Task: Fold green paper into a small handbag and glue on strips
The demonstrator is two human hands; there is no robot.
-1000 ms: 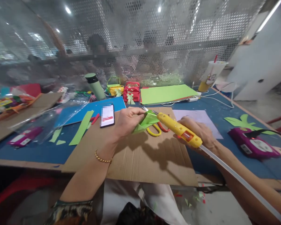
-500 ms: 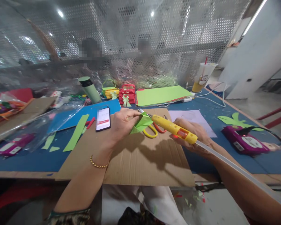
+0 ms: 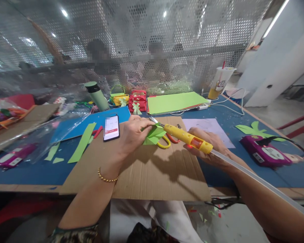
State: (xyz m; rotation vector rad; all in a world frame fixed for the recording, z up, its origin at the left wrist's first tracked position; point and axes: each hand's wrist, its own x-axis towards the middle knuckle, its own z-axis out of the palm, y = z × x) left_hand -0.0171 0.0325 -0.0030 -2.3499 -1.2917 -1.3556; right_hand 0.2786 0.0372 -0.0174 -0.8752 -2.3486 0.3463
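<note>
My left hand (image 3: 135, 133) pinches a folded green paper piece (image 3: 154, 135) above the cardboard sheet (image 3: 152, 179). In my right hand (image 3: 207, 143) is a yellow glue gun (image 3: 186, 136) with a clear glue stick trailing from its back end. The gun's tip points left at the upper edge of the green paper; whether they touch I cannot tell. Scissors with yellow and red handles (image 3: 164, 143) lie on the cardboard behind the paper, partly hidden by the gun.
A phone (image 3: 111, 128) lies left of my left hand, near green strips (image 3: 82, 143). Small red (image 3: 137, 101) and yellow baskets, a green bottle (image 3: 97, 96) and green sheets (image 3: 177, 102) are behind. Purple devices (image 3: 264, 152) lie at both sides; a drink cup (image 3: 221, 82) stands back right.
The green paper has turned slightly in my left hand and shifted a little to the right. My right hand and the glue gun have hardly moved.
</note>
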